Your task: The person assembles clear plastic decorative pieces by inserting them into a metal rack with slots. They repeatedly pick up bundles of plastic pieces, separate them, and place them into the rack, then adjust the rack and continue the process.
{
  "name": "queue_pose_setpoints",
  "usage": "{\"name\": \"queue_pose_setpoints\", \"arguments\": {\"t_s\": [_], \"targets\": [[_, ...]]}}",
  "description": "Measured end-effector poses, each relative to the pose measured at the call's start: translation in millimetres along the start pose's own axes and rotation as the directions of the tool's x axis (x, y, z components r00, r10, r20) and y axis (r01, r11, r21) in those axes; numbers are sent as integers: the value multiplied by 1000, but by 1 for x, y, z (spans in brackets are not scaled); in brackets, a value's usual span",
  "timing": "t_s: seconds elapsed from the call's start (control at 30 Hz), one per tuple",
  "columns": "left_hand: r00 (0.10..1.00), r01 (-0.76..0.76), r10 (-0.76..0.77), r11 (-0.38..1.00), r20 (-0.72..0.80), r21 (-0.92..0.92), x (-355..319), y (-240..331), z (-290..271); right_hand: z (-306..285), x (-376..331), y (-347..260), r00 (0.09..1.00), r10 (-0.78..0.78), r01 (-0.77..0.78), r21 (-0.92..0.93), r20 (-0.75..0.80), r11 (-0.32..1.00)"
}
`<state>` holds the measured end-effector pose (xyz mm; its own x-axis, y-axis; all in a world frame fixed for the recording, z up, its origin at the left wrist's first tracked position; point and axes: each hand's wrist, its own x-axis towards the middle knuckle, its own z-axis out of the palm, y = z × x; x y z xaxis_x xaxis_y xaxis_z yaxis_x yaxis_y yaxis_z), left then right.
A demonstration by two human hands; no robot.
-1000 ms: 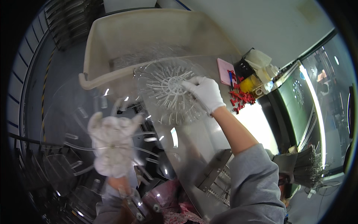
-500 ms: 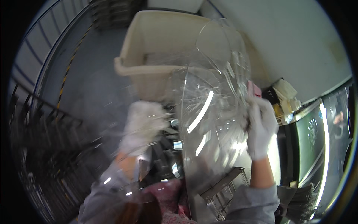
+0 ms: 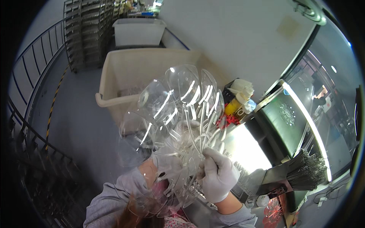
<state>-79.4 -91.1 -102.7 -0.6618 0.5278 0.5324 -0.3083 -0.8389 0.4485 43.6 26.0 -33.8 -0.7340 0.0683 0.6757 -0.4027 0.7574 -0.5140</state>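
A cluster of clear, spoon-shaped plastic lenses (image 3: 182, 81), joined by thin runners that fan out from a centre, is held up before me. My right hand (image 3: 218, 174), in a white glove, pinches a runner near the middle with thumb and fingers. Behind and under the runners is my left hand (image 3: 171, 152), also gloved. It shows blurrily through the clear plastic and seems closed round the cluster's centre; its fingertips are partly hidden. Beyond the lenses stands a large cream plastic bin (image 3: 114, 99), some of the cluster overlapping its near side.
A white bin (image 3: 138, 33) and a tall tray rack (image 3: 84, 41) stand farther back. At right are a bright light panel (image 3: 249, 146), a bundle of thin wires (image 3: 307, 171) and a yellow bottle (image 3: 232, 107). Blue railings (image 3: 42, 47) and dark racks line the left.
My view has tilted up and shifted, bringing more of the room in. The cluster now faces me fanned out, and my hands have come closer together at its middle.
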Motion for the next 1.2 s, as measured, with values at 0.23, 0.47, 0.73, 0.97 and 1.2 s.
{"name": "queue_pose_setpoints", "arguments": {"t_s": [0.23,0.47,0.73,0.97,1.2], "targets": [[987,150,-150,989,62,7,20,-30,38,-55,-18,-7,977,43,-31,61,-208,998],[901,177,-222,973,374,150,35,-45,108,-68,-45,-1,957,38,-66,-88,-289,994],[820,452,-562,753,110,478,49,-26,116,-141,-18,-18,1000,-22,20,-342,-1,939],[656,459,-750,482,81,746,46,-30,118,-159,45,-49,687,-706,713,-346,170,611],[936,192,-346,347,-65,918,49,-13,97,-158,34,-43,910,93,298,-793,405,532]]}}
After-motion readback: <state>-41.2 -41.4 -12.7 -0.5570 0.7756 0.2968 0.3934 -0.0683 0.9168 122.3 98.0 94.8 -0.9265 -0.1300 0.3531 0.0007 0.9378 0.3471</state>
